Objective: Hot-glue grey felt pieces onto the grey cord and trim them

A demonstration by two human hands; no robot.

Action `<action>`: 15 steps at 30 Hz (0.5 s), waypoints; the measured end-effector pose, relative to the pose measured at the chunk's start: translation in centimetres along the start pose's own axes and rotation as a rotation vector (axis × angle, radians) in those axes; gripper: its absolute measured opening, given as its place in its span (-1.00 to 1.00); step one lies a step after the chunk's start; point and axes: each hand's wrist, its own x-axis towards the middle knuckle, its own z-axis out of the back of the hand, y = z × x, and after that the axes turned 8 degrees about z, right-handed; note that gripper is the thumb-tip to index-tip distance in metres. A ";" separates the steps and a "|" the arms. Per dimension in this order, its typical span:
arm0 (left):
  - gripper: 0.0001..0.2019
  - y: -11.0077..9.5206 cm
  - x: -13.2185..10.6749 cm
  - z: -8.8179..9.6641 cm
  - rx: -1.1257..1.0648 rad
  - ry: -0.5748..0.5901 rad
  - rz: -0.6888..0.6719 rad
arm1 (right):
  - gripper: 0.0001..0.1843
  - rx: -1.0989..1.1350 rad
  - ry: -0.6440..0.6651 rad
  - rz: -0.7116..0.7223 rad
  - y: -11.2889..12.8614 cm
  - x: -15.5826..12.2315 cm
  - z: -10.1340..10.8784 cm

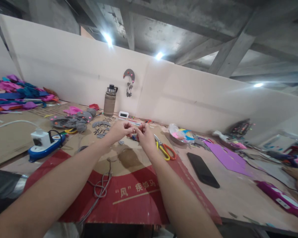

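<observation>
My left hand and my right hand meet over the middle of the cardboard sheet, thumbs and forefingers pinched close together. Whatever they pinch is too small to make out. Just right of my right hand lie scissors with yellow and orange handles. Left of my left hand are cut grey felt pieces. A tangled grey cord lies on the red part of the cardboard, between my forearms.
A water bottle stands by the partition, beside a small white clock. To the left are a blue power strip and colourful felt scraps. A phone, purple sheet and another person's hand are at right.
</observation>
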 end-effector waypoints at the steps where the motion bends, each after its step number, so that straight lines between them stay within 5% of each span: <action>1: -0.86 0.1 0.1 0.0 -0.046 -0.001 0.019 | -0.85 0.026 0.009 0.003 0.0 0.0 0.0; 8: -0.81 0.6 0.5 0.2 -0.071 0.029 0.049 | -0.83 0.019 0.076 0.082 0.7 0.0 0.3; 15: -0.86 0.3 0.2 0.2 0.171 -0.085 0.039 | -0.87 -0.345 0.126 0.193 1.3 0.0 0.8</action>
